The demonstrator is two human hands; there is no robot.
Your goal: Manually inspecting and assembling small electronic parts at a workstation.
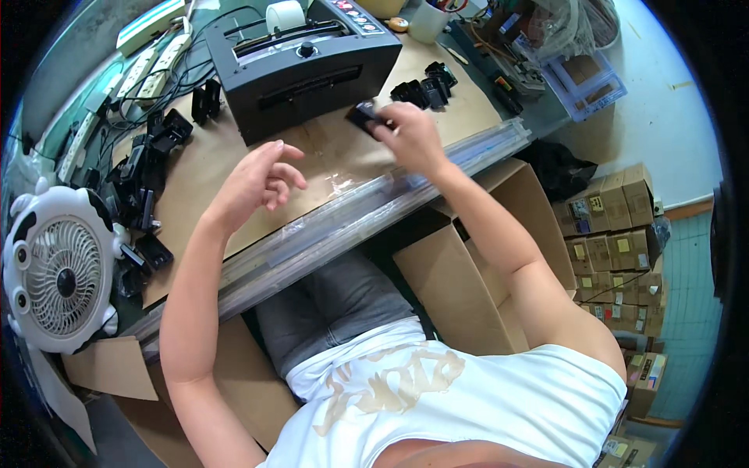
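My right hand [409,132] pinches a small black box-shaped part [365,117] just above the worktop, in front of the black machine; the part is a little blurred. Nothing is in my left hand [261,179], which hovers over the worktop with its fingers apart and loosely curved. The black machine [312,90] has a knob, a front slot, a button panel and a white roll [285,15] on top. Beyond my right hand lies a small group of black parts [425,90]. To the left, more black parts [140,171] are heaped along the worktop.
A white and black fan [62,273] stands at the left. Power strips [160,70] with tangled cables lie behind the heap. Clear strips cover the table's front edge [343,214]. Open cartons [437,273] sit below it; a cup [427,22] and a blue bin [585,86] are farther right.
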